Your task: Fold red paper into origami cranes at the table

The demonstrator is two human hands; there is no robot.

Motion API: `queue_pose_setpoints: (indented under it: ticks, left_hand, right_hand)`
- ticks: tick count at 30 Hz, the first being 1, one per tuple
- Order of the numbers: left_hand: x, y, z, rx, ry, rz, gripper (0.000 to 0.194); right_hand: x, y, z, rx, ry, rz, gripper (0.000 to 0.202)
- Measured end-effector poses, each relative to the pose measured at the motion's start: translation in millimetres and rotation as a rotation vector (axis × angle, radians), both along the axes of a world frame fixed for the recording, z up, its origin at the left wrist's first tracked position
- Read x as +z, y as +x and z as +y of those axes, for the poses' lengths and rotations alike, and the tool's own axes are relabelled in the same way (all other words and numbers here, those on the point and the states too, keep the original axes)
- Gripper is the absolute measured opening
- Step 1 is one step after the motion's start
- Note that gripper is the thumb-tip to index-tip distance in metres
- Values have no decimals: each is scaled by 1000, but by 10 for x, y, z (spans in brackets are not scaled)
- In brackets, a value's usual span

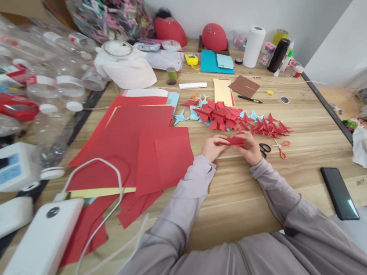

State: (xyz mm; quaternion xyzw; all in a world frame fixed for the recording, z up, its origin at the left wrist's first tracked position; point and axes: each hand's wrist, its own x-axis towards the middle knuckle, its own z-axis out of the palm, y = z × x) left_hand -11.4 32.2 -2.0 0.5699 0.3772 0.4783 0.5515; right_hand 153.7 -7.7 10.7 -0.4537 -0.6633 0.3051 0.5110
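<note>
Small red paper (236, 140) is held in front of the paper shapes (222, 115), above the desk (230, 202). Its left end is pinched between thumb and fingers by the left grip (215, 148); its right end is pinched likewise by the right grip (249, 147). Paper is judged very light, thin, fairly crisp, not slippery, easily creased or torn. Best taken by edges or folds, with light fingertip pressure. Orange scissors (280, 146) are seen near the right grip.
</note>
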Motion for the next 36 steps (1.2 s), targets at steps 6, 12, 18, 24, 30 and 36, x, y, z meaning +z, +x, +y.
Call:
queue_pose_setpoints:
  ticks: [6, 12, 18, 24, 30, 36]
  left_hand:
    - [10, 20, -25, -31, 48, 17, 10]
    - [35, 11, -20, 15, 29, -42, 11]
    - [98, 15, -45, 2, 39, 22, 12]
    - [150, 39, -97, -116, -139, -66, 25]
    - [196, 28, -120, -116, -195, -48, 25]
    - [216, 34, -130, -85, -184, -67, 27]
  right_hand:
    - [-11, -26, -17, -66, 21, -82, 11]
    - [-26, -6, -22, -120, -7, -33, 8]
    - [12, -34, -35, -99, -23, -9, 17]
    - [41, -45, -29, -79, -225, 207, 14]
    - [118, -31, -25, -45, -358, 269, 23]
    - [78, -74, -27, -26, -415, 443, 25]
